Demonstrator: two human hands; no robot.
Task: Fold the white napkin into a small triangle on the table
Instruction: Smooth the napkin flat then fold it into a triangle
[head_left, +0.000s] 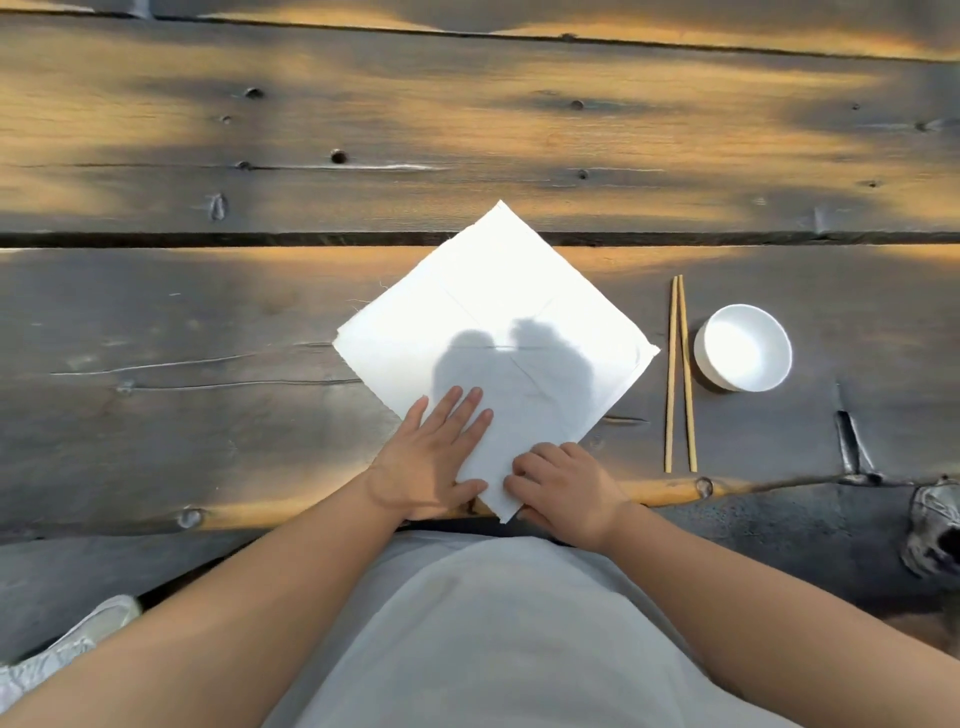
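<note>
napkin (493, 312): laid flat as a diamond, table (208, 322) centre
left hand (434, 457): flat, fingers spread on its 7 o'clock edge
right hand (563, 488): fingers curled, pinching the 6 o'clock corner
chopsticks (679, 374), bowl (743, 347): at 3 o'clock

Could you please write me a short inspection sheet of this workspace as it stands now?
Surface: dark weathered wooden plank table, knots and a gap between boards.
Job's things: square white cloth napkin lying flat as a diamond, creased, not yet folded.
Clutter: pair of wooden chopsticks beside a round white bowl, right of the napkin, apart from it.
Hands: left hand flat on the napkin's near-left edge; right hand at its near corner, fingers curled.
Cables: nothing seen.
Surroundings: pale shoe at lower left.
</note>
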